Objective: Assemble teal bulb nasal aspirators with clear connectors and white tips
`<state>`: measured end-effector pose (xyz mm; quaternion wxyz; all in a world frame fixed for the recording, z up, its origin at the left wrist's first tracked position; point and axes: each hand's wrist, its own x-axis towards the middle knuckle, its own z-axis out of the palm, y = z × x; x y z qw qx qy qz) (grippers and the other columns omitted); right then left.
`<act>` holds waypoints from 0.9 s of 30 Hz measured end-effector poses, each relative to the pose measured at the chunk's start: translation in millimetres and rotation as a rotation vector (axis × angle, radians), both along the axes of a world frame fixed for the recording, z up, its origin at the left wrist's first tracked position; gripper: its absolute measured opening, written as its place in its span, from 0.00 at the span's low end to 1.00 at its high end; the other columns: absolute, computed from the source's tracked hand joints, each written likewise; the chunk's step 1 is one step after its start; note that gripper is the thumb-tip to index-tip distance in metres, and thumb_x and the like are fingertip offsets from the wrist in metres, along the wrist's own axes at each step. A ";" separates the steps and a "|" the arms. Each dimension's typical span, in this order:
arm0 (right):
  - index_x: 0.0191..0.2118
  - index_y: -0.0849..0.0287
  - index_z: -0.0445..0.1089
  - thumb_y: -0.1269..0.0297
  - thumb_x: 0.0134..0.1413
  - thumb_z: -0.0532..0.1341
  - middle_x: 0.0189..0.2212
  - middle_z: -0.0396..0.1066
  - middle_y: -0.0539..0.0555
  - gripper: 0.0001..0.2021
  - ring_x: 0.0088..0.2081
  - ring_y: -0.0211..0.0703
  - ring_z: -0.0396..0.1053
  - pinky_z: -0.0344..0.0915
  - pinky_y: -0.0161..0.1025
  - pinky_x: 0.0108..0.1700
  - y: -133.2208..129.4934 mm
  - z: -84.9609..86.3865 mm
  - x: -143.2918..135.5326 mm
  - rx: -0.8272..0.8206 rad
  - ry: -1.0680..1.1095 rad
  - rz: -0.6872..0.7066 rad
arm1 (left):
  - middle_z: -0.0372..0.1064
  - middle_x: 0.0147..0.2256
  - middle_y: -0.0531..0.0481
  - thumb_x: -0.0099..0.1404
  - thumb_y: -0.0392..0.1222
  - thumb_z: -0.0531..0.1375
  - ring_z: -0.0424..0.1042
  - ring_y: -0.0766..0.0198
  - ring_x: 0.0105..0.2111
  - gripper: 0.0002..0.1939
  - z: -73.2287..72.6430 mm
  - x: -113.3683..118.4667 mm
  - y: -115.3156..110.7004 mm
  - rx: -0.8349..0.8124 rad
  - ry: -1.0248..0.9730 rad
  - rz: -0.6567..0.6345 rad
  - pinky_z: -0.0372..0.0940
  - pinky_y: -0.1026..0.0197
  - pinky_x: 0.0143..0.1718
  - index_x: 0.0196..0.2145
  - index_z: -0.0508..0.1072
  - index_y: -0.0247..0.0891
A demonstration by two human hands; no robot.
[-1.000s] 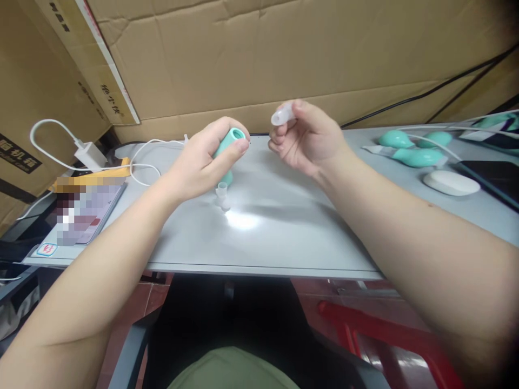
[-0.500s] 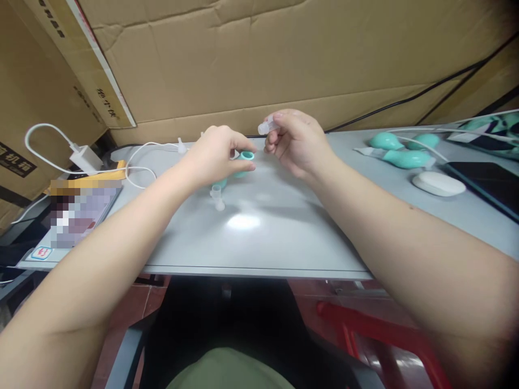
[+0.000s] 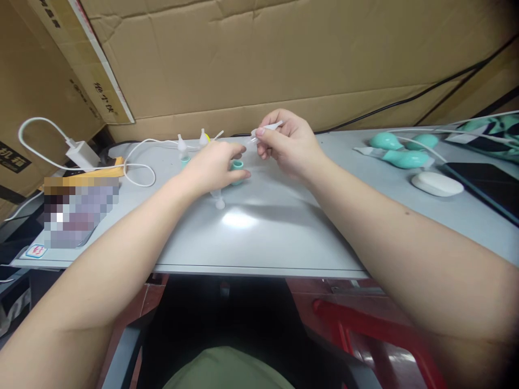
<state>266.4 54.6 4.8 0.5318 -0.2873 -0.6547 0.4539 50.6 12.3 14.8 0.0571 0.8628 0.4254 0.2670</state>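
Observation:
My left hand (image 3: 221,165) is beside a small teal cup-shaped piece (image 3: 237,165), thumb and fingers curved around it; whether they grip it is unclear. Between thumb and fingers, my right hand (image 3: 287,138) holds a clear plastic piece with a thin white tip (image 3: 272,128) pointing right. Under my left hand lies a clear plastic piece (image 3: 219,202). Clear nozzle-shaped pieces (image 3: 181,145) (image 3: 203,138) stand behind my left wrist, one above a teal ring (image 3: 185,161).
Teal bulbs (image 3: 407,159) in clear wrap, a white oval case (image 3: 437,184) and a dark phone (image 3: 484,181) are on the right. A white charger (image 3: 85,157) with a looped cable is at the left. Cardboard (image 3: 284,65) stands behind the table.
My right hand has shifted slightly left, and its clear piece is turned, with a thin tip now showing. My left hand has moved slightly left and down, along with the teal piece.

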 end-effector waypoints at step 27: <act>0.30 0.54 0.82 0.68 0.57 0.75 0.23 0.77 0.46 0.06 0.25 0.39 0.71 0.62 0.40 0.29 -52.0 16.6 -10.4 0.175 -0.775 0.410 | 0.83 0.41 0.45 0.77 0.49 0.67 0.80 0.57 0.39 0.10 12.6 -24.3 -10.3 0.112 -0.328 0.084 0.75 0.51 0.44 0.46 0.82 0.41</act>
